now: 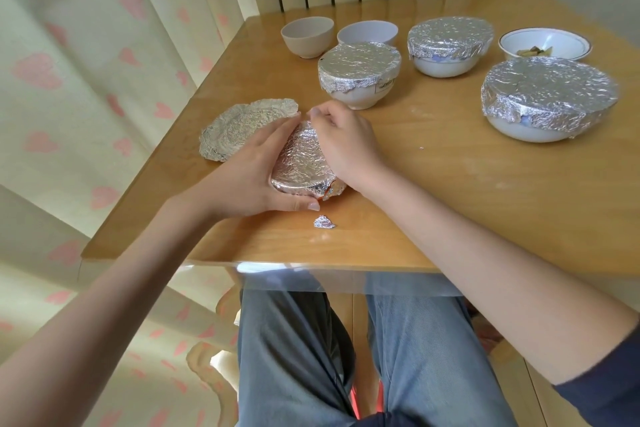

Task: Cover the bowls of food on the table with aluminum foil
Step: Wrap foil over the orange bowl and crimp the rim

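A foil-covered bowl (304, 163) stands near the table's front left, its foil crinkled over the top. My left hand (252, 177) grips its left side, thumb curled under the front rim. My right hand (341, 142) presses the foil down on the right side with curled fingers. A loose crumpled foil sheet (239, 128) lies just left of the bowl. Three more bowls wear foil: one in the middle (360, 71), one at the back (450, 36), a large one on the right (547, 87). An uncovered bowl with food (545, 45) stands at the back right.
Two empty bowls, one beige (306, 35) and one white (367, 32), stand at the back left. A small foil scrap (323, 222) lies near the front edge of the wooden table (450, 184). A curtain hangs left, a radiator behind. My knees are under the table.
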The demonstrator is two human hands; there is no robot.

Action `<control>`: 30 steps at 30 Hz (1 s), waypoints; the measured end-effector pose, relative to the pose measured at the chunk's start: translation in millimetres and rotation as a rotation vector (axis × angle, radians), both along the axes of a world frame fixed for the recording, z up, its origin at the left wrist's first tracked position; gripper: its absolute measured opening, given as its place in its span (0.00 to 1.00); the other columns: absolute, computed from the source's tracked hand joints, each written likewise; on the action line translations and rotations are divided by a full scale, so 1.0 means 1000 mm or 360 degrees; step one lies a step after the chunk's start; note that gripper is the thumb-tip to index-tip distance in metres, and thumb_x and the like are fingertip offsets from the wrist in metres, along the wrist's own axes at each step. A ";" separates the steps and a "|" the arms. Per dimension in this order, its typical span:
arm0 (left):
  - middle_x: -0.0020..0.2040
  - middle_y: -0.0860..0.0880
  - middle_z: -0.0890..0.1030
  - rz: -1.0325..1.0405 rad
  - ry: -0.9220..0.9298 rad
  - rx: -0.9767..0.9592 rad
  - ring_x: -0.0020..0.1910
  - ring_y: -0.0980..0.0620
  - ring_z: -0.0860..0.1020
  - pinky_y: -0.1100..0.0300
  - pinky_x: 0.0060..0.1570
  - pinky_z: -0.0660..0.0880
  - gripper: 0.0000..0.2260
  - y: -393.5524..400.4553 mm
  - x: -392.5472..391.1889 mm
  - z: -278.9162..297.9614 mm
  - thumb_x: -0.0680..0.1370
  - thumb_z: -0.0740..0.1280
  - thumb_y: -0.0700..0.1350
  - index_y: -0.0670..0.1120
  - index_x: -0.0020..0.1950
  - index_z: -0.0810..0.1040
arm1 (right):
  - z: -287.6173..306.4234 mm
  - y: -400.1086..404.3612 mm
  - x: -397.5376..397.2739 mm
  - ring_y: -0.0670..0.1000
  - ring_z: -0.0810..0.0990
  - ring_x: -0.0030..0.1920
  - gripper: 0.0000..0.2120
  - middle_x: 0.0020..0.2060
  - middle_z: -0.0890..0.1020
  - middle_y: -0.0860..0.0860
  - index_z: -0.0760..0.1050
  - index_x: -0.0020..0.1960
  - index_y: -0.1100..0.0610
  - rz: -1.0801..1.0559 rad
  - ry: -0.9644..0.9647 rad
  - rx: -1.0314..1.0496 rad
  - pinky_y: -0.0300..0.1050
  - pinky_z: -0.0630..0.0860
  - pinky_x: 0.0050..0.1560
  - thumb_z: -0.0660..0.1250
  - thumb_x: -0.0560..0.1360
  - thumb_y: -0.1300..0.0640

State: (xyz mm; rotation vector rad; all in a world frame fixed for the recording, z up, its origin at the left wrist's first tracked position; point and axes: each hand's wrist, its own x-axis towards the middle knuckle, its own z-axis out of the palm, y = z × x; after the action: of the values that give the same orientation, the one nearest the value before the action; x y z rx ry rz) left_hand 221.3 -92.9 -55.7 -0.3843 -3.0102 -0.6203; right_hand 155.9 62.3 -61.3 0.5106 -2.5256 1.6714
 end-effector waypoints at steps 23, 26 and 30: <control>0.76 0.63 0.54 -0.0703 -0.0808 -0.0690 0.75 0.63 0.52 0.53 0.76 0.53 0.44 0.045 -0.045 0.083 0.58 0.80 0.60 0.73 0.68 0.62 | -0.001 0.072 0.093 0.47 0.81 0.31 0.04 0.37 0.81 0.54 0.78 0.48 0.61 0.0011 -0.0791 -0.0402 0.37 0.76 0.27 0.69 0.75 0.61; 0.68 0.64 0.63 -0.0790 -0.0761 -0.0627 0.70 0.60 0.61 0.53 0.73 0.61 0.40 0.044 -0.050 0.077 0.57 0.80 0.60 0.69 0.65 0.66 | 0.009 0.077 0.094 0.53 0.84 0.37 0.07 0.44 0.84 0.61 0.77 0.53 0.68 0.0172 -0.1427 -0.0886 0.39 0.81 0.36 0.63 0.77 0.70; 0.64 0.65 0.64 -0.0786 -0.0643 -0.0510 0.68 0.62 0.63 0.59 0.70 0.62 0.38 0.037 -0.048 0.072 0.58 0.83 0.55 0.68 0.61 0.68 | 0.017 0.081 0.096 0.54 0.84 0.37 0.09 0.46 0.83 0.64 0.76 0.54 0.72 0.0169 -0.1749 -0.1276 0.39 0.82 0.36 0.63 0.75 0.74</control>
State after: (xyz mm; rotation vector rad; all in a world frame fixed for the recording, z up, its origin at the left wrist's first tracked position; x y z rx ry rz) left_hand 173.7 -55.5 16.4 -1.1763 -3.4199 -0.2428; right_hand 252.0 143.6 -44.1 -0.4963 -1.8460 3.3625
